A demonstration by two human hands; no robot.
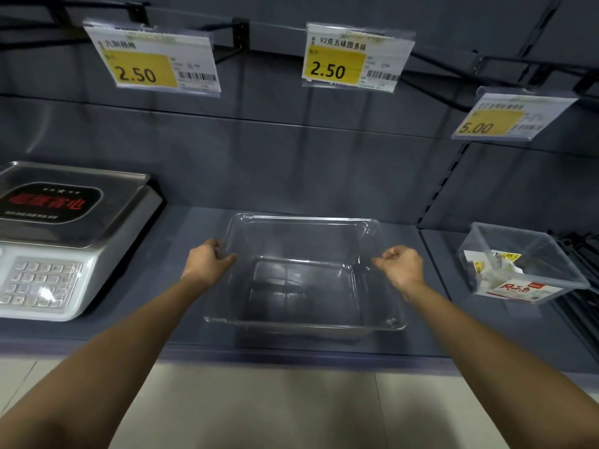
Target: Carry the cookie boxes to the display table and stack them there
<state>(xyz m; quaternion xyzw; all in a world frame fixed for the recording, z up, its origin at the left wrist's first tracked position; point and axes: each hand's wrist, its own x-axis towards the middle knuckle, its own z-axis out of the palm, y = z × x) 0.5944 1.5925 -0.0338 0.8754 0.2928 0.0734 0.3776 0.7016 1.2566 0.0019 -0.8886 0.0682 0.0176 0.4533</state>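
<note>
Clear box point(304, 286) sits open side up on the shelf point(181, 332), squarely between both hands. The left hand point(210, 262) has fingers curled over its left rim and the right hand point(402, 267) pinches the right rim. Both are equally near.

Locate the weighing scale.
In the head view the weighing scale sits on the grey shelf at far left, left of the clear box and the left hand gripping its rim.

"2.50" is printed on the yellow field of the far left price tag point(152, 59). The same "2.50" is shown on the middle price tag point(356, 58), headed "92克". "5.00" is shown on the right price tag point(509, 116).
</note>
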